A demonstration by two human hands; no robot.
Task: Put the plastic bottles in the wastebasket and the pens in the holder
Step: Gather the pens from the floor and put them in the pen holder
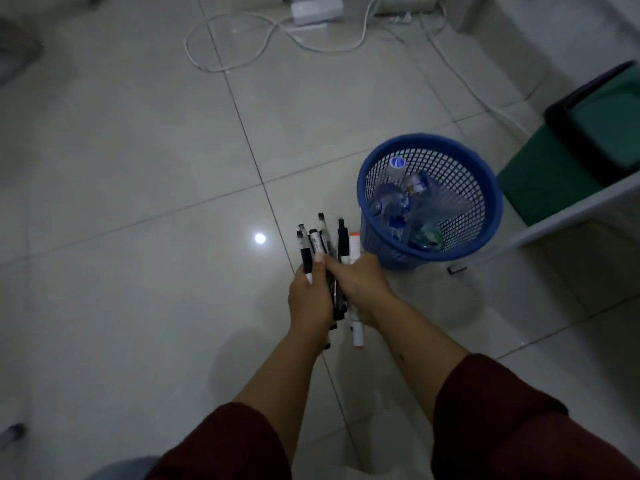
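Right now both hands close around one bundle of pens (323, 244) held above the tiled floor (138, 168), just beside the blue wastebasket (491, 216). The left hand (308, 299) wraps the bundle from the left with its thumb across the barrels; the right hand (360, 285) closes over the same bundle from the right, so each grip is shut on the pens. A white marker with orange ends (356, 332) sits at the right edge of the bundle and pokes out well below the right hand.

The plastic bottles (408, 202) already lie inside the wastebasket, so that half of the task looks done. The holder is not in view, and the pens must yet be carried to it.

The main risk, as I judge it, is a pen slipping loose. The bundle is uneven, tips at different heights, and the marker hangs low, so any loosening of either hand could let it drop to the floor or into the wastebasket close by. White cables (242, 39) trailing across the floor farther off could also catch a foot.
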